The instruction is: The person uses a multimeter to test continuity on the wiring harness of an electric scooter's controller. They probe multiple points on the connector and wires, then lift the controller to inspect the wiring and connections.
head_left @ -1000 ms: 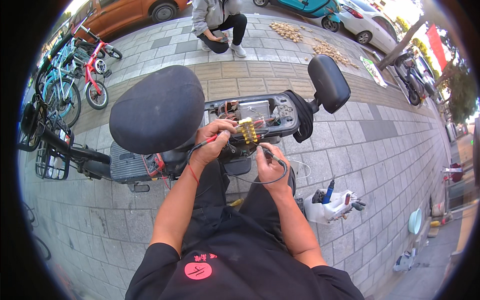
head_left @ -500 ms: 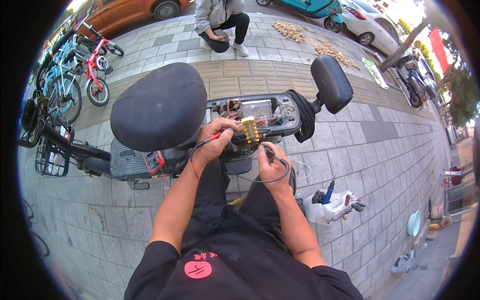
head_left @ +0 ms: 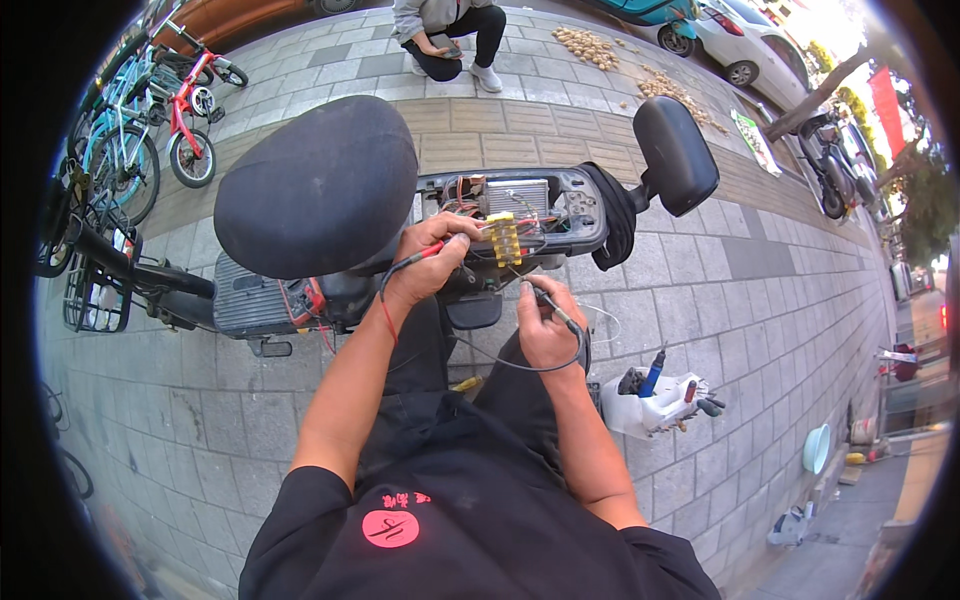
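Note:
My left hand (head_left: 430, 262) is closed around a red test probe (head_left: 428, 250), its tip end close to a yellow terminal block (head_left: 505, 242) with wires on it. In my right hand (head_left: 548, 330) is a black test probe (head_left: 545, 298), its thin tip pointing up at the block's lower end. Whether either tip touches metal I cannot tell. Behind the block lies the opened compartment of an electric scooter (head_left: 590, 215), with a silver finned controller box (head_left: 517, 195) and loose wires. A red multimeter (head_left: 307, 298) rests on the scooter's footboard (head_left: 250, 295), left of my hands.
The black saddle (head_left: 318, 190) stands up left of the compartment, a black backrest pad (head_left: 677, 155) to its right. A white tool container (head_left: 640, 405) sits on the paving by my right knee. Opposite, a person (head_left: 450, 40) crouches. Parked bicycles (head_left: 125, 160) stand at far left.
The view has shifted slightly, so the scooter sits a little higher in the picture. Both hands still grip their probes at the terminal block, with the right probe's tip still near its lower end.

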The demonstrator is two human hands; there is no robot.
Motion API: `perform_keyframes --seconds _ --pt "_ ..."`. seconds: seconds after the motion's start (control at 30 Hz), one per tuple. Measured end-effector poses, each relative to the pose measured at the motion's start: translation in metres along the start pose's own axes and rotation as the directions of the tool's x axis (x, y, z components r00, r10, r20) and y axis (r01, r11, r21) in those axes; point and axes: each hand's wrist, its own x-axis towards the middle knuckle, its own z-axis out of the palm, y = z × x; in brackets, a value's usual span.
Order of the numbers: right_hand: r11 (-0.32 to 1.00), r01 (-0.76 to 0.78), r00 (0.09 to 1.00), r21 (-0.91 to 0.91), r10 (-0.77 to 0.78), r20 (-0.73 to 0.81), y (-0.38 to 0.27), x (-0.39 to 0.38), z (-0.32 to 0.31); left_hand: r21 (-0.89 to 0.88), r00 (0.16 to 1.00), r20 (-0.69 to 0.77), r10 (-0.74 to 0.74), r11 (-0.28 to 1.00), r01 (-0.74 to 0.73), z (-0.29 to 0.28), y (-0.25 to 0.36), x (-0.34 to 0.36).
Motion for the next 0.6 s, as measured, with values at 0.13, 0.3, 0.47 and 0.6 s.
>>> perform_keyframes --seconds 0.13,0.3,0.47,0.6 --pt "1.000 0.023 1.000 -0.015 -0.023 -0.007 0.0018 -0.0003 0.0038 0.011 1.000 -0.002 -0.007 1.000 0.007 0.0005 0.0001 0.0010" --pt "0.999 -0.049 0.998 -0.015 0.049 -0.028 0.0049 0.0036 0.0040 -0.005 1.000 -0.007 -0.011 1.000 0.011 0.0010 -0.0028 0.0013" --pt "0.997 -0.075 0.997 -0.034 0.074 -0.030 0.0060 0.0077 0.0035 0.010 1.000 -0.001 -0.001 1.000 0.001 0.0001 -0.0021 0.0010" --pt "0.994 -0.109 0.994 -0.009 0.109 -0.023 0.0064 0.0076 0.0064 -0.001 1.000 -0.003 0.007 1.000 -0.007 -0.0001 -0.0034 0.0007"
